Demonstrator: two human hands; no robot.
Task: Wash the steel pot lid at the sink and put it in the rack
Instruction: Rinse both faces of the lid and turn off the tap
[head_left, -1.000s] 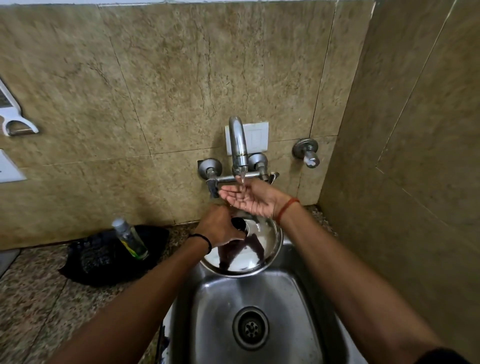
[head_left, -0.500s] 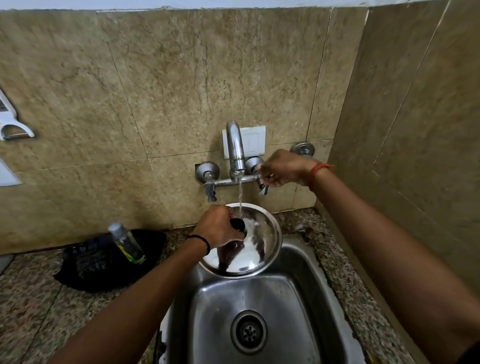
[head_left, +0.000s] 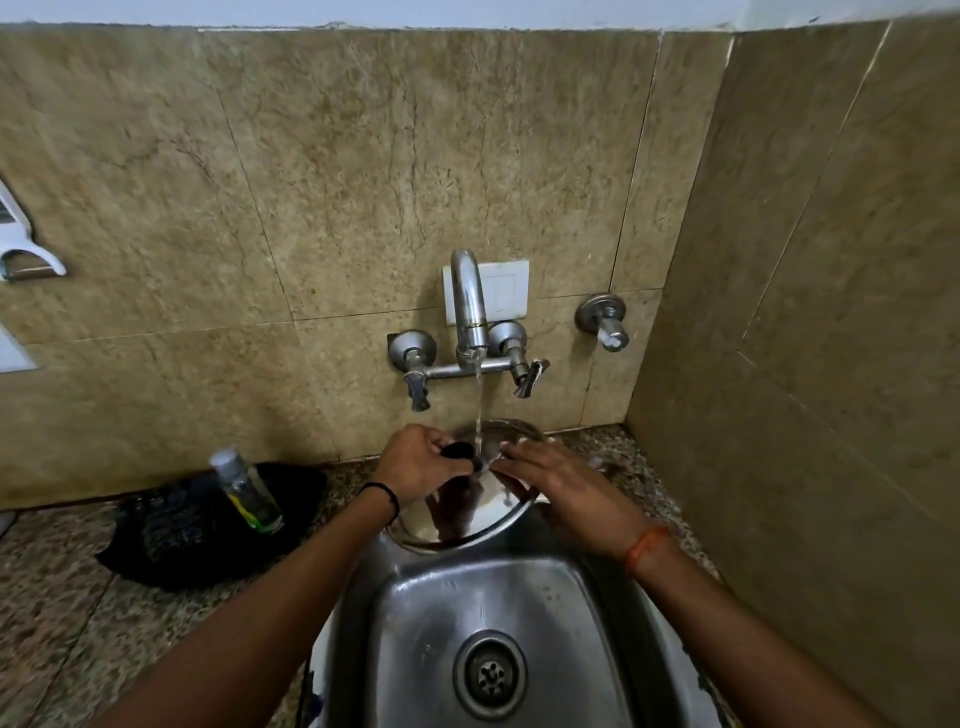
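Left-hand fingers (head_left: 441, 451) clamped on one lid's (head_left: 467, 525) black knob (head_left: 459, 450), right-hand fingers (head_left: 519, 457) spread flat across it.

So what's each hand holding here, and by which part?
Left hand grips the steel lid by its black knob; right hand rests flat on it, gripping nothing.

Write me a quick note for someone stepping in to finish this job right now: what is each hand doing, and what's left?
Left hand: gripping the black knob, holding the steel pot lid tilted over the sink.
Right hand: laid flat on the lid's wet face, not gripping.
Tap: running, stream landing on the lid.
Done: lid is wet.
Left: finish rinsing, shut the tap, put the lid in the rack, which is not in view.
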